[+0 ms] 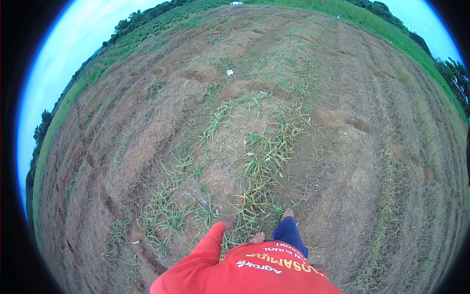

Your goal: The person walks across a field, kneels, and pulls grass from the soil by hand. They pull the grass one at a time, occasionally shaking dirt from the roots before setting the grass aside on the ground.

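Observation:
My left hand [226, 222] reaches down from a red sleeve [209, 245], low over the plants at the lower middle of the head view. Its fingers point toward the ground and are too small and dark to make out, so whether they grip a leaf cannot be told. Right by it grow green, narrow-leaved plants [208, 208], like onions or garlic. More of them, partly yellowed [262, 183], stand just ahead of my feet. My right hand does not show; the red shirt [274, 269] fills that area.
My bare feet [288, 213] stand among the plants, one ahead of the other. Raised soil beds with dry straw [347, 161] run into the distance. A white scrap [229, 72] lies farther up the row. Green growth and trees [132, 24] edge the field.

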A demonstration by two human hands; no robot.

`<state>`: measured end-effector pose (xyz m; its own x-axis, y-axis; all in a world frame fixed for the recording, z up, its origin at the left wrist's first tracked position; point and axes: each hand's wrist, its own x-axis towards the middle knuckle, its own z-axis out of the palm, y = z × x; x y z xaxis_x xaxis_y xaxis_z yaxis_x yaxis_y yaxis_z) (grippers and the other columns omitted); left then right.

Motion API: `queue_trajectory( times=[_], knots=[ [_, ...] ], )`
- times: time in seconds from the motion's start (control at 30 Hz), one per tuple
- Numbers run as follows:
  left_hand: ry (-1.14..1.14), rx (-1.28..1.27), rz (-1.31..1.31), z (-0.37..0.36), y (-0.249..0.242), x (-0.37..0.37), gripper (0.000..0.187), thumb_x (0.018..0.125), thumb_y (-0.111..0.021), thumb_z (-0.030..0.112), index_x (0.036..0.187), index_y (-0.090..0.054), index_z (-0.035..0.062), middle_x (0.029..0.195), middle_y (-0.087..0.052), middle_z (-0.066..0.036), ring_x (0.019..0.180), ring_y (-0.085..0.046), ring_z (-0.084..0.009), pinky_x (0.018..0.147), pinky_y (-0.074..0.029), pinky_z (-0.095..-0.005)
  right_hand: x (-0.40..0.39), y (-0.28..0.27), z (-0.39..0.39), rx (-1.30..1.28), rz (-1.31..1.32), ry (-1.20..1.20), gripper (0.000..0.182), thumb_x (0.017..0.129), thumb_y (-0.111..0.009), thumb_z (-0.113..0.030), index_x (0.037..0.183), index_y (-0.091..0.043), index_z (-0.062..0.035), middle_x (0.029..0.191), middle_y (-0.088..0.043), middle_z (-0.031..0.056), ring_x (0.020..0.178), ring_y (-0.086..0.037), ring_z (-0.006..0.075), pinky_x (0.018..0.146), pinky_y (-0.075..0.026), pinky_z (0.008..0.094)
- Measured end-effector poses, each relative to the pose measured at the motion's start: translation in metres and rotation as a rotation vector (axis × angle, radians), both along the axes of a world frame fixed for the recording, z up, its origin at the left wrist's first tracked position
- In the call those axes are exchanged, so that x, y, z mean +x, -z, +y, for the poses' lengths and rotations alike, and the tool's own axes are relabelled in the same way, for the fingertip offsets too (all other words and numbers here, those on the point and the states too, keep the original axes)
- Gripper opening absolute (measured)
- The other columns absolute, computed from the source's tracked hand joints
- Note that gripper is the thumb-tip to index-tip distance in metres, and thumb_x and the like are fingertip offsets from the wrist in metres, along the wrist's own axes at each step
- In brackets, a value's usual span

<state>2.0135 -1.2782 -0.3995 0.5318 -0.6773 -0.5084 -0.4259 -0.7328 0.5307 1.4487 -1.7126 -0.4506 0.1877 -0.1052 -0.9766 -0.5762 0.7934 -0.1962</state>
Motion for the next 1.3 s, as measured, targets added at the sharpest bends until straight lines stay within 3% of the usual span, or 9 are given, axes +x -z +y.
queue_trajectory(
  times=[0.1,0.27,0.47,0.57,0.67,0.77,0.87,1.03,1.3],
  knots=[
    [0.435,0.236,-0.381,0.000,-0.010,-0.023,0.027,0.093,-0.061,0.030,0.106,-0.072,0.0089,0.087,-0.071,-0.003,0.076,-0.069,-0.0147,0.062,-0.056,-0.0347,0.044,-0.002,-0.033,-0.051,0.064,-0.019,0.022,0.098,-0.054,-0.018,0.112,-0.069,-0.0115,0.095,-0.072,0.0117,0.081,-0.071,0.0252,0.071,-0.060,0.0432],
    [-1.135,0.061,0.619,-0.039,-0.042,-0.040,0.018,0.089,-0.065,0.026,0.093,-0.073,0.0108,0.086,-0.073,-0.008,0.075,-0.072,-0.0255,0.059,-0.058,-0.0406,0.089,0.050,-0.105,-0.029,0.119,-0.060,0.018,0.097,-0.056,-0.018,0.104,-0.070,-0.0100,0.095,-0.073,0.0124,0.076,-0.071,0.0254,0.066,-0.061,0.0419],
    [-1.530,-0.107,0.790,-0.084,-0.057,-0.003,0.025,0.095,-0.063,0.036,0.097,-0.066,0.0113,0.090,-0.070,-0.004,0.071,-0.068,-0.0205,0.058,-0.056,-0.0380,0.271,-0.046,-0.271,-0.305,0.156,-0.205,0.015,0.098,-0.053,-0.014,0.090,-0.065,-0.0101,0.082,-0.067,0.0109,0.074,-0.069,0.0221,0.056,-0.060,0.0385],
    [-1.690,-0.426,0.763,-0.129,-0.110,0.013,0.019,0.091,-0.067,0.029,0.096,-0.064,0.0104,0.092,-0.070,-0.006,0.072,-0.067,-0.0203,0.059,-0.056,-0.0362,0.342,-0.044,-0.365,-0.458,-0.039,-0.671,0.011,0.091,-0.061,-0.013,0.086,-0.070,-0.0079,0.081,-0.071,0.0086,0.073,-0.071,0.0217,0.058,-0.060,0.0394],
    [-1.112,-0.287,0.462,-0.112,-0.090,0.009,0.018,0.088,-0.068,0.027,0.092,-0.065,0.0106,0.091,-0.071,-0.005,0.078,-0.070,-0.0205,0.065,-0.056,-0.0361,0.425,-0.067,-0.407,-0.438,-0.065,-0.438,0.008,0.092,-0.060,-0.016,0.088,-0.065,-0.0105,0.079,-0.067,0.0064,0.069,-0.066,0.0200,0.058,-0.058,0.0394],
    [-1.133,-0.359,0.547,-0.135,-0.129,-0.014,0.015,0.084,-0.070,0.024,0.086,-0.065,0.0099,0.085,-0.071,-0.002,0.083,-0.071,-0.0172,0.072,-0.057,-0.0355,0.484,-0.093,-0.409,-0.465,-0.059,-0.436,0.006,0.092,-0.060,-0.018,0.090,-0.062,-0.0122,0.080,-0.064,0.0048,0.068,-0.063,0.0191,0.058,-0.056,0.0402],
    [-0.245,0.173,-0.140,-0.113,-0.110,-0.052,0.015,0.084,-0.071,0.021,0.092,-0.068,0.0099,0.085,-0.071,-0.002,0.084,-0.070,-0.0175,0.077,-0.057,-0.0363,0.503,-0.097,-0.382,-0.460,-0.033,-0.504,0.009,0.091,-0.061,-0.020,0.091,-0.062,-0.0119,0.083,-0.065,0.0052,0.068,-0.064,0.0199,0.059,-0.056,0.0414],
    [-0.803,0.117,0.384,-0.087,-0.059,-0.126,0.016,0.086,-0.069,0.022,0.095,-0.068,0.0089,0.088,-0.072,-0.004,0.085,-0.071,-0.0194,0.076,-0.058,-0.0375,0.496,-0.051,-0.343,-0.579,-0.093,-1.319,0.015,0.094,-0.058,-0.021,0.089,-0.066,-0.0096,0.081,-0.069,0.0069,0.068,-0.069,0.0223,0.053,-0.056,0.0390],
    [-1.174,0.032,0.632,-0.075,-0.050,-0.154,0.019,0.090,-0.066,0.023,0.100,-0.068,0.0071,0.093,-0.072,-0.007,0.086,-0.071,-0.0224,0.076,-0.059,-0.0395,0.473,-0.123,-0.304,-0.448,0.055,-1.236,0.021,0.098,-0.051,-0.017,0.092,-0.069,-0.0108,0.083,-0.071,0.0071,0.064,-0.068,0.0209,0.056,-0.060,0.0380]
  ],
)
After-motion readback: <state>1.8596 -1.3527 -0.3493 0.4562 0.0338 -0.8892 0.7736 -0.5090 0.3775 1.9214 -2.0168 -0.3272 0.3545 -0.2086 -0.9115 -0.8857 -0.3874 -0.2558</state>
